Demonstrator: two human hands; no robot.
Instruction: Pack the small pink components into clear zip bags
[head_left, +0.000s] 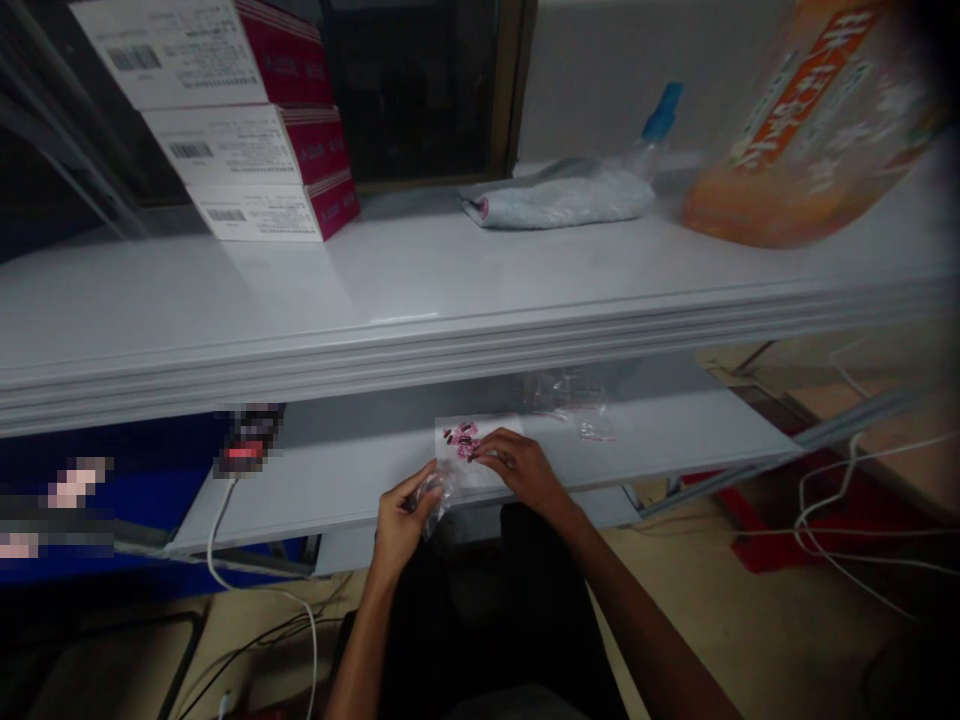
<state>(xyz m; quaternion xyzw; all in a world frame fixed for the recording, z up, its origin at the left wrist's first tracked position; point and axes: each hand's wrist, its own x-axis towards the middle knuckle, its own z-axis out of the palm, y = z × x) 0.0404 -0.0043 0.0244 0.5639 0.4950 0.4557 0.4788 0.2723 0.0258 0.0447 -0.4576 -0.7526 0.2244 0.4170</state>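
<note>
On the lower grey shelf [337, 470] lies a white sheet [491, 478] with a small cluster of pink and dark pieces [465, 440] on it. My right hand [521, 465] reaches in from the right, its thumb and fingertips pinched at the edge of that cluster; whatever is between them is too small to name. A clear plastic bag [441, 495] is gripped between the thumb and fingers of my left hand [405, 510], just in front of the sheet. More clear plastic bags [566, 395] lie behind and to the right of my right hand.
Overhanging the shelf is a higher white shelf [405, 280] bearing stacked boxes [240, 160], a rolled grey plastic package [562, 200], a blue-capped bottle [660, 120] and a large orange-labelled pack [810, 130]. White cables [806, 500] hang at right; another cable [217, 540] drops at left.
</note>
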